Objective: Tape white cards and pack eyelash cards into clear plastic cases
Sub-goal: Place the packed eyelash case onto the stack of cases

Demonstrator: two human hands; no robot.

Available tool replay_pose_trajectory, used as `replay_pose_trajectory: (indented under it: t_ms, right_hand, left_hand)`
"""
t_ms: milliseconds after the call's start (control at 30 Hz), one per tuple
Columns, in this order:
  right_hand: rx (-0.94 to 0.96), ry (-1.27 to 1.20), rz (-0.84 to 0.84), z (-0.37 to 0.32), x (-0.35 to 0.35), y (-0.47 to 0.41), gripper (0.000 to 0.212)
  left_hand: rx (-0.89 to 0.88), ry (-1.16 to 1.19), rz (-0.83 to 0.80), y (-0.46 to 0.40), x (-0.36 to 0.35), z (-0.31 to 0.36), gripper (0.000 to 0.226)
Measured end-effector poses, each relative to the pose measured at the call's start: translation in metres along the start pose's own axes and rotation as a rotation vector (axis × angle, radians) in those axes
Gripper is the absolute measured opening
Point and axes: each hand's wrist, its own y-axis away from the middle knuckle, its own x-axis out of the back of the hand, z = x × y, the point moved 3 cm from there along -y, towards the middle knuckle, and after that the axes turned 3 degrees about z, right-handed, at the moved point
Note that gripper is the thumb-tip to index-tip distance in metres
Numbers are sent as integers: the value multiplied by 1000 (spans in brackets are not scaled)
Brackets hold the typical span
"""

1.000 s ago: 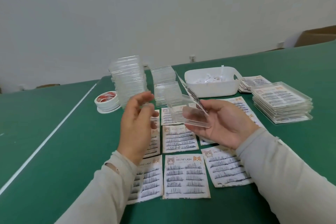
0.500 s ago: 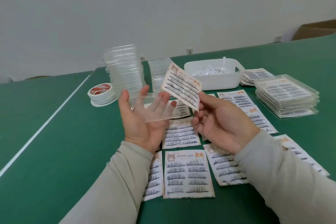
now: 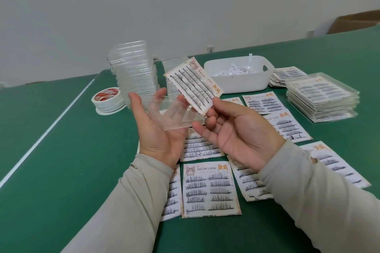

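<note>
The eyelash card [image 3: 193,86], pinched in the right hand [image 3: 236,129], now faces up beside the clear case [image 3: 172,113], which has passed to the cradling left hand [image 3: 158,129]; insertion seems next.

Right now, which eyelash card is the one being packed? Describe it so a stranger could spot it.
Start at the white basket on the green table. Just left of it, the right hand pinches an eyelash card. It alone is raised and tilted; the others lie flat.
</note>
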Motion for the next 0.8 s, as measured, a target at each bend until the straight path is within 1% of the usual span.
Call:
replay_pose_trajectory:
  t_ms: [100,233,500,567,700,800]
  right_hand:
    - [-5,5,5,0,1,-1,20]
    - [-13,22,8,0,1,0,15]
    - [-24,14,27,-1,2,-1,17]
    - [-22,18,31,-1,3,-1,15]
    - [-26,47,41,-1,3,-1,17]
    - [-35,60,53,-1,5,-2,19]
  left_hand:
    - [-19,-21,9,0,0,1,71]
    - [-37,-52,15,2,-2,2,74]
    - [-61,-87,85,5,-5,3,75]
    - [-75,-109,87,5,-6,4,77]
    - [-100,-128,81,7,-9,4,79]
    - [-115,-139,73,10,-12,4,74]
